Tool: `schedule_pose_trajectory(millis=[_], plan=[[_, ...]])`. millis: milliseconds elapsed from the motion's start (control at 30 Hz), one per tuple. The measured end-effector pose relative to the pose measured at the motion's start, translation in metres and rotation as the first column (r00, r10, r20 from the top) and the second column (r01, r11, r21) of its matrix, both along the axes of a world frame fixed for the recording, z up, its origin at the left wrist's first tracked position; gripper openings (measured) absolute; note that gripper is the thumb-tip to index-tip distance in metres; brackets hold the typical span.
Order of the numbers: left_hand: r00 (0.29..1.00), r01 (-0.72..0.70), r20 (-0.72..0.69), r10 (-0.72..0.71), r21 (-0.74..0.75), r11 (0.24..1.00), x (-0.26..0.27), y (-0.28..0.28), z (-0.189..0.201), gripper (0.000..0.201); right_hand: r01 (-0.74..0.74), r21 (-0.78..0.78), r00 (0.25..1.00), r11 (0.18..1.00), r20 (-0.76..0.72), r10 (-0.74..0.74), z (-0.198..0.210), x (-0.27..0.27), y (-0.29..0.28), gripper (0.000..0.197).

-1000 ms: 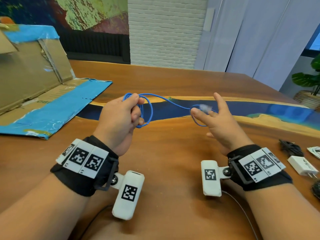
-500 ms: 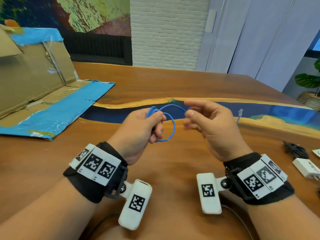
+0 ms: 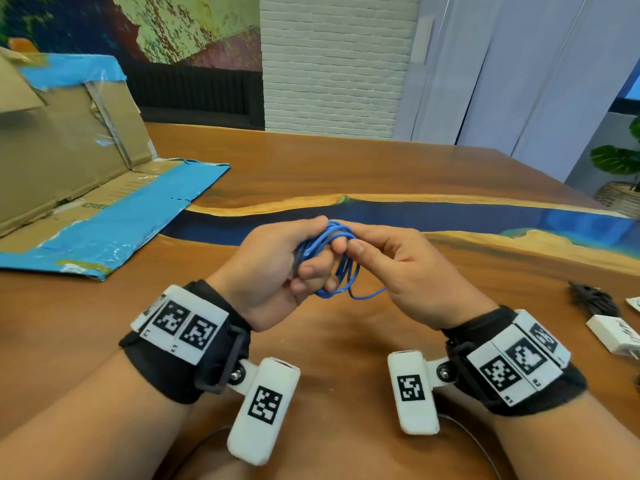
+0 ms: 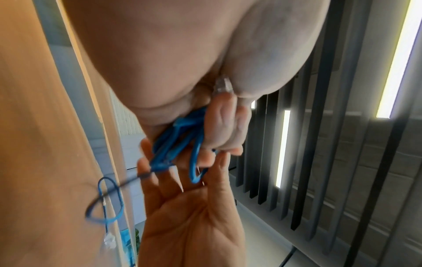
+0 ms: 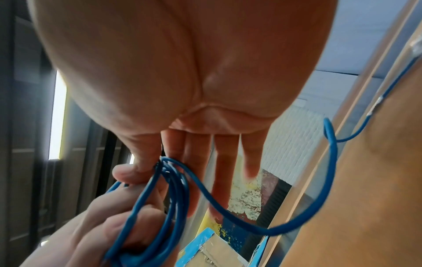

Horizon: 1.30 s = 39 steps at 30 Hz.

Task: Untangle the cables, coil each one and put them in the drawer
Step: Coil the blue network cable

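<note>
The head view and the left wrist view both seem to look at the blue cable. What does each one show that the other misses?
Only the head view shows the wooden table, the cardboard box, and a black cable and white charger lying at the right. Only the left wrist view shows the cable's loose tail hanging down to a clear plug. Both show the left hand gripping the coiled blue cable while the right hand pinches it.
</note>
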State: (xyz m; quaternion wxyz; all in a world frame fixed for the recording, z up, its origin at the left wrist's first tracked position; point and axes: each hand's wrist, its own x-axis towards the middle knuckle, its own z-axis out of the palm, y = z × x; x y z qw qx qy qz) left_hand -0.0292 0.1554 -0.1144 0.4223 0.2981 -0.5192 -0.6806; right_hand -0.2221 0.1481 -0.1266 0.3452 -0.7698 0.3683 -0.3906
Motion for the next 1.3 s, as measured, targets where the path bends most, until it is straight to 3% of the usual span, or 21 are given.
schedule_pose_trajectory(millis=[133,300,367,467,667,867,967,1100,1300], plan=[[0.994,0.106,0.003,-0.106,0.037,0.994,0.005,0.001,0.003,0.04,-0.014,0.045,0.995,0.999,0.097,0.01,0.003,0.001,0.007,0.025],[0.995,0.047,0.089,-0.046,-0.007,0.999,0.001,0.006,0.006,0.052,-0.103,-0.005,0.988,0.995,0.114,0.103,0.007,0.004,0.009,0.027],[0.995,0.021,0.103,-0.014,-0.069,0.997,0.001,0.008,0.006,0.042,-0.112,0.004,0.988,0.994,0.107,0.111,0.007,0.005,0.01,0.029],[0.999,-0.024,0.027,0.026,-0.082,0.996,-0.007,0.011,0.006,0.032,-0.096,0.036,0.988,0.995,0.122,0.091,0.007,0.008,0.009,0.031],[0.983,-0.036,-0.181,0.039,0.021,0.999,-0.014,0.013,0.006,0.033,-0.106,0.096,0.983,0.99,0.161,0.09,-0.001,0.011,0.003,0.029],[0.989,0.05,-0.136,-0.056,-0.052,0.997,-0.007,0.015,0.008,0.036,-0.098,-0.023,0.982,0.995,0.157,0.1,-0.002,0.011,0.004,0.028],[0.989,0.06,-0.137,-0.06,0.001,0.998,-0.009,0.015,0.007,0.039,-0.092,0.001,0.982,0.996,0.164,0.091,-0.004,0.009,0.003,0.029],[0.981,-0.057,-0.187,0.053,-0.015,0.998,-0.019,0.016,0.005,0.035,-0.084,0.091,0.962,0.992,0.266,0.057,-0.002,0.011,0.005,0.034],[0.917,-0.153,-0.375,0.14,-0.005,0.988,-0.011,0.006,0.009,0.044,0.049,0.105,0.979,0.993,0.192,-0.069,-0.002,0.006,0.0,0.042]])
